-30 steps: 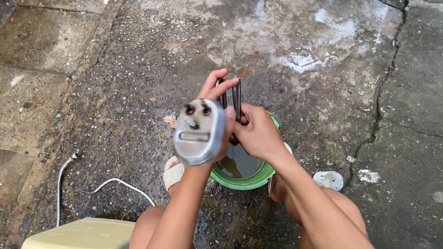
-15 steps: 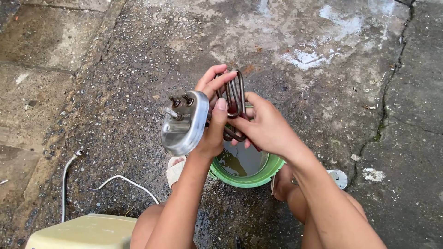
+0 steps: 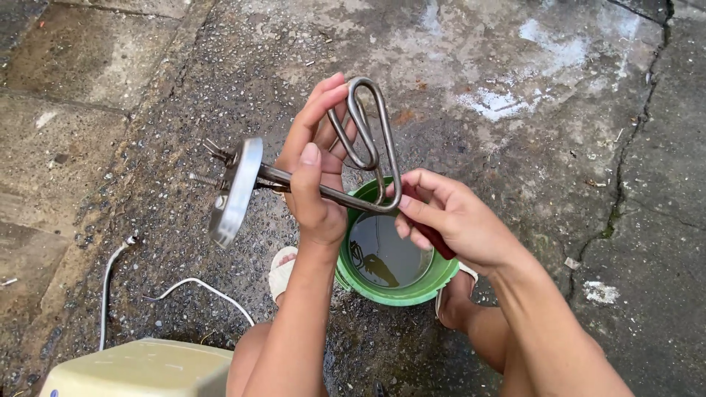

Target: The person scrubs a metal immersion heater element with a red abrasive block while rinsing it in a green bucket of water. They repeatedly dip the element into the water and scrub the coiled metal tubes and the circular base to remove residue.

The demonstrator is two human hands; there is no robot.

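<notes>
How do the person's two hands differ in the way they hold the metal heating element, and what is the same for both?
The left hand wraps its thumb and fingers around the straight rods of the heating element, near the round flange; the right hand only touches the bent loop end with its fingertips. The left hand stands upright with fingers pointing up; the right hand lies sideways, fingers pointing left. Both hands are bare and are held above the green bucket.

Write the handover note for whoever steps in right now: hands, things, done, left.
Left hand: grips the metal heating element by its rods, held sideways, round flange to the left.
Right hand: fingertips at the loop's lower bend, with a dark red thing partly hidden in the palm.
Green bucket of water stands directly below, between the feet.
White cable lies on wet concrete.
Done: element lifted out.
Left: the loop looks mid-handling; how much remains cannot be judged.
</notes>
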